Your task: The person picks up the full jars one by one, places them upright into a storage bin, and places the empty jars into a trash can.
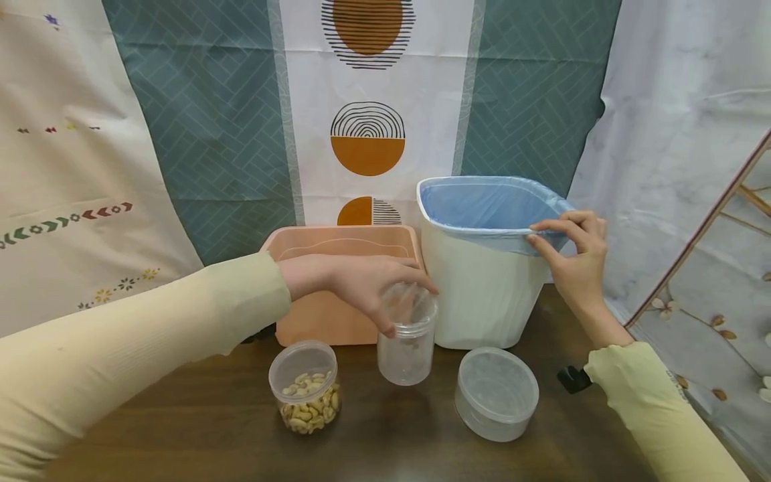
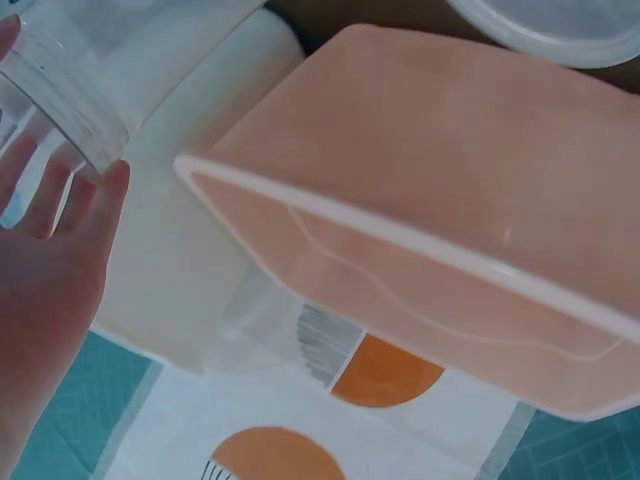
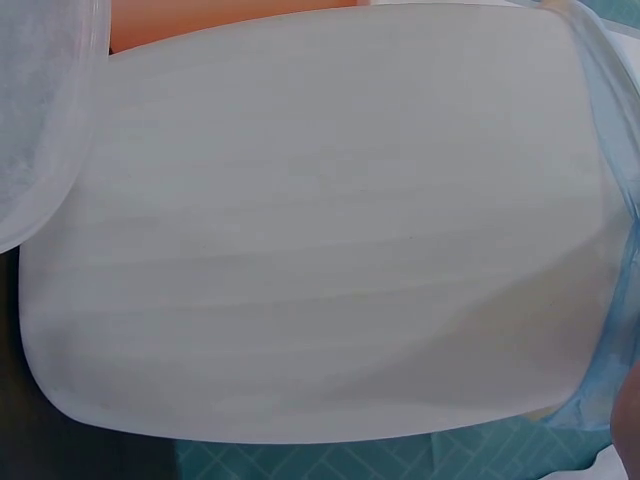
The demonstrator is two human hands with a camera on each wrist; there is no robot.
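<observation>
My left hand (image 1: 364,281) grips a clear plastic jar (image 1: 406,361) round its upper part, in front of the bins. In the left wrist view the fingers (image 2: 98,200) curl about the jar's ribbed neck (image 2: 85,105). At the white trash bin (image 1: 476,294), my right hand (image 1: 579,258) pinches the blue bag (image 1: 482,206) lining it, at the front right corner of the rim. The bag folds over the rim, and its edge also shows in the right wrist view, where only a bit of the hand appears.
A clear jar of cashew nuts (image 1: 306,398) stands front left, and a round lidded container (image 1: 496,395) front right. Behind my left hand sits a peach bin (image 1: 328,321), touching or close beside the white one. Patterned cloths (image 1: 217,120) hang behind the dark wooden table (image 1: 211,428).
</observation>
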